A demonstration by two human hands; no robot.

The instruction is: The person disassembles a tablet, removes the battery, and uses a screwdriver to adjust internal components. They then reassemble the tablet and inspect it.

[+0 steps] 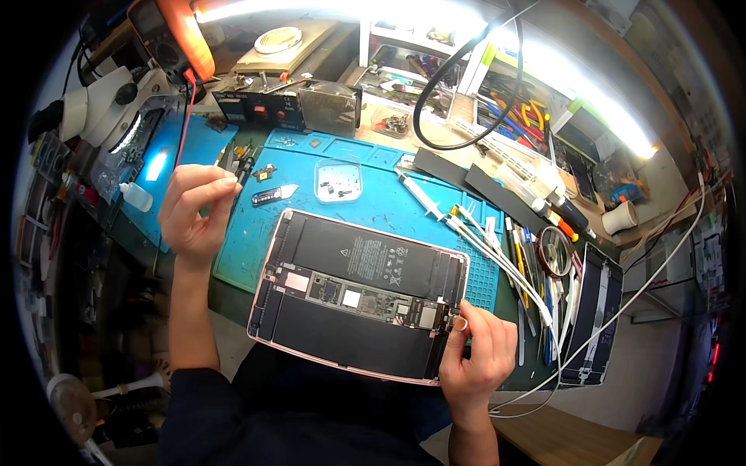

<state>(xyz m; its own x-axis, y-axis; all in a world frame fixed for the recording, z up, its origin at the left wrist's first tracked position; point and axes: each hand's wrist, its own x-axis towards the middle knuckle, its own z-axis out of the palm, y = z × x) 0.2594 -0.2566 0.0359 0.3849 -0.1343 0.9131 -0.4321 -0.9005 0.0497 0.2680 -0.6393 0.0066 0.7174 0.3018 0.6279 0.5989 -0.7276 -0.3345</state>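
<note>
An opened tablet (334, 334) with a pink rim lies tilted at the front edge of the bench. Its black battery cells and a long circuit board (373, 299) are exposed. My right hand (478, 353) is closed at the tablet's right edge, thumb and fingers pinching there beside the board's end. Raised above the left side of the bench, my left hand (198, 206) has thumb and fingertips pressed together. What they hold, if anything, I cannot make out. Beyond the tablet, a small clear tray (339, 180) of dark tiny parts sits near a short blade (275, 195).
A blue work mat (241, 248) spreads under the parts. To the right lie white cables (505, 264), a syringe (420, 196), several thin tools and a tape roll (553, 251). Another dark tablet shell (594, 314) leans there. An orange multimeter (172, 39) stands back left.
</note>
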